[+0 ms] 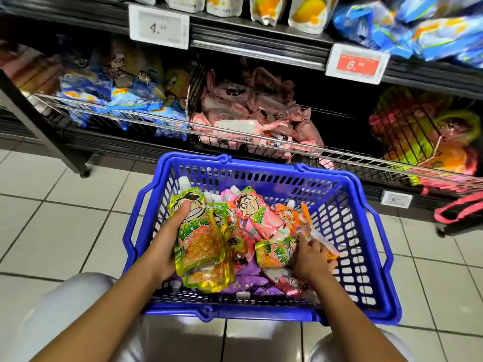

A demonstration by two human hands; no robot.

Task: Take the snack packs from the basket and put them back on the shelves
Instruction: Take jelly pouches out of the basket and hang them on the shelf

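A blue plastic basket (347, 212) stands on the tiled floor in front of the shelves, holding several spouted snack pouches in green, pink, orange and purple. My left hand (167, 241) grips a small stack of green-yellow pineapple pouches (202, 246) inside the basket's left half, thumb across the cartoon face. My right hand (309, 257) reaches into the right half, fingers curled on another green pineapple pouch (274, 253) lying among pink pouches (257, 212). Purple pouches (251, 282) lie at the bottom.
The low wire-fronted shelf (167, 120) behind the basket holds blue packs (125, 100) at left, pink packs (251, 118) in the middle, and green and orange packs (418, 137) at right. Price tags (159, 27) hang from the shelf above. A pink strap (460, 207) lies far right.
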